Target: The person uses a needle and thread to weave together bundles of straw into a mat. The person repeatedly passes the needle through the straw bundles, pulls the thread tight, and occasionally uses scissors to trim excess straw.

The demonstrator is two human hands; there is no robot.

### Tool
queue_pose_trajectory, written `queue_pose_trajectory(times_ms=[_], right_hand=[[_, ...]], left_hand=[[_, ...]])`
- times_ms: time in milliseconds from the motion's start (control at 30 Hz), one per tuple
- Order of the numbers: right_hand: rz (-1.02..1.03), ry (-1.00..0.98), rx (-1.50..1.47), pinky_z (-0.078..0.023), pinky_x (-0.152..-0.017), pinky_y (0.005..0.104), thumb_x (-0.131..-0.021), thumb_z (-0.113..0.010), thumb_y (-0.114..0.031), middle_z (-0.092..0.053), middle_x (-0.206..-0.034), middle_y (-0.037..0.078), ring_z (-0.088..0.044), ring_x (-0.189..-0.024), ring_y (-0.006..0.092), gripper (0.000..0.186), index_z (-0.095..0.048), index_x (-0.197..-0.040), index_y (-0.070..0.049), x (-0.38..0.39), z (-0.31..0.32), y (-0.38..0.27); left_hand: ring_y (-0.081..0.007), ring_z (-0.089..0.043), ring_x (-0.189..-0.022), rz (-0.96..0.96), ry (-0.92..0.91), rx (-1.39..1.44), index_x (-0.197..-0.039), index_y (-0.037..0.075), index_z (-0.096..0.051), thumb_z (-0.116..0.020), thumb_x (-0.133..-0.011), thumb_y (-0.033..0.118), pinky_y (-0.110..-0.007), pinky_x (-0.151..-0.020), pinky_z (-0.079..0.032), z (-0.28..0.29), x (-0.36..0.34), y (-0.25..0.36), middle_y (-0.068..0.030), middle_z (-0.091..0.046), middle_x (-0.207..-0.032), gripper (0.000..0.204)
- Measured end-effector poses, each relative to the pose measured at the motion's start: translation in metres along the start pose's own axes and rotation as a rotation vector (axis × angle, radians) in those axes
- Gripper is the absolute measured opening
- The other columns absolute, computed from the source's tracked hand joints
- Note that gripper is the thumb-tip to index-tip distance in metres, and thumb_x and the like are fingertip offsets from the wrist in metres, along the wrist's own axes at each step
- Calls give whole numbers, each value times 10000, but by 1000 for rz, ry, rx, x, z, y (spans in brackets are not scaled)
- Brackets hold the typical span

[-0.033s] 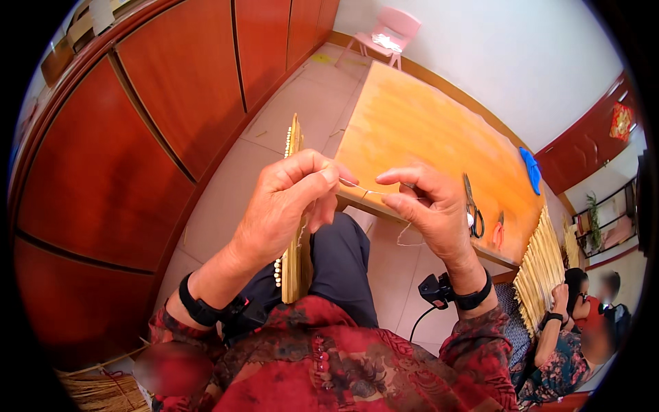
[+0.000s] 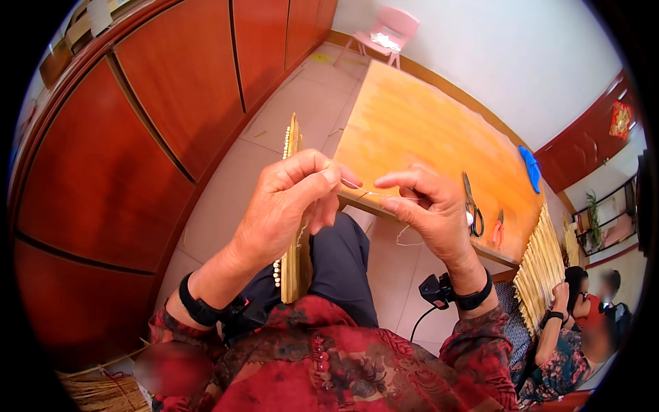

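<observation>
A thin whitish thread (image 2: pixel 371 193) runs between my two hands, above the near edge of the wooden table. My left hand (image 2: pixel 295 189) is closed, pinching one part of it between thumb and forefinger. The thumb of my right hand (image 2: pixel 429 206) presses the thread against the curled fingers, while the forefinger stretches out above. A loose loop hangs below my right hand. Beneath my left hand, a flat bundle of yellowish stalks (image 2: pixel 295 275) rests against my leg, with a row of pale round knobs along its left edge. My left hand partly hides that bundle.
On the table (image 2: pixel 425 117) lie black-handled scissors (image 2: pixel 472 204), red-handled pliers (image 2: pixel 498 230) and a blue cloth-like item (image 2: pixel 530 169). A stalk mat (image 2: pixel 539 275) leans at its right. Red cabinets (image 2: pixel 178 82) line the left. People (image 2: pixel 583 323) sit at lower right.
The thread between my hands lies slightly flatter, and my right forefinger has dipped a little. Both hands keep their hold.
</observation>
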State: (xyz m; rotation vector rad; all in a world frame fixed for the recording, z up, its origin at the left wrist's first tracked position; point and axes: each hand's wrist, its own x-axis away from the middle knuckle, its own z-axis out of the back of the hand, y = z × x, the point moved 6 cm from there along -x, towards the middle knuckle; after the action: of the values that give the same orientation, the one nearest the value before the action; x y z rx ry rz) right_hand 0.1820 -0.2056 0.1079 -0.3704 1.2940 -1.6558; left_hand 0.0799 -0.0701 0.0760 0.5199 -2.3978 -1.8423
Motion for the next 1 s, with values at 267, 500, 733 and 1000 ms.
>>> queue_pose_trajectory(times_ms=[267, 500, 733, 1000], right_hand=[[49, 39, -116, -351, -563, 180, -820, -617, -74, -505, -703, -13, -450, -625, 53, 81, -619, -864, -5, 12, 4, 11], [-257, -63, -382, -408, -612, 186, -880, -551, -106, -553, -825, 14, -493, -681, 53, 101, -556, -918, -14, 23, -5, 24], [-241, -15, -368, -420, -705, 205, -887, -536, -101, -547, -846, 11, -500, -766, 61, 100, -550, -924, -9, 27, -1, 25], [-274, 37, -279, -371, -608, 169, -873, -555, -91, -533, -783, -30, -456, -704, 20, 80, -568, -889, -14, 32, 5, 28]], left_hand=[[-166, -573, -631, -68, -108, 462, -821, 27, -498, -435, -920, 132, -241, -512, -452, -25, -4, -11, -188, -594, -986, 157], [-171, -594, -694, 30, -137, 574, -862, 40, -513, -478, -910, 140, -258, -547, -464, -31, -10, -23, -132, -600, -912, 117], [-134, -568, -631, 132, -125, 523, -950, 22, -538, -548, -873, 115, -228, -512, -436, -39, -15, -33, -53, -556, -771, 121], [-35, -473, -552, 234, -145, 51, -911, 4, -577, -600, -813, 25, -171, -465, -367, -45, -17, -31, 23, -505, -711, 103]])
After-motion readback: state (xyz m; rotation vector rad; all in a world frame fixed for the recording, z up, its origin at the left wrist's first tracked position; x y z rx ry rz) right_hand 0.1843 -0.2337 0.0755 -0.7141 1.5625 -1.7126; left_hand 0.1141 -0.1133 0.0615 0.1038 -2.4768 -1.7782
